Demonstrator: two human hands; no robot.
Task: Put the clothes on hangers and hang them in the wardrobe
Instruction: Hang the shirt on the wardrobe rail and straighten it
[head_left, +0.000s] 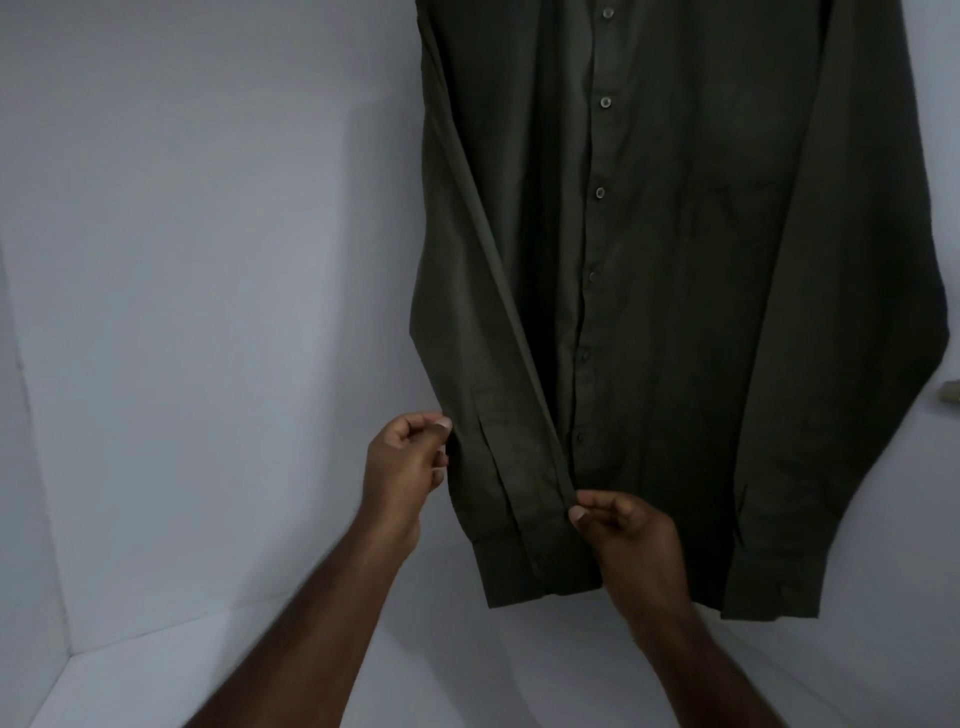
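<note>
A dark olive long-sleeved shirt (675, 291) hangs inside the white wardrobe, buttoned down the front; its top and the hanger are cut off above the frame. My left hand (402, 457) pinches the outer edge of the shirt's left-side sleeve near the cuff. My right hand (621, 530) pinches the inner edge of that same sleeve, low down by the front placket. The sleeve lies flat between the two hands. The other sleeve hangs straight down at the right.
The wardrobe's white back wall (208, 260) fills the left, and its white floor (156, 686) runs along the bottom. A small pale fitting (950, 399) shows at the right edge.
</note>
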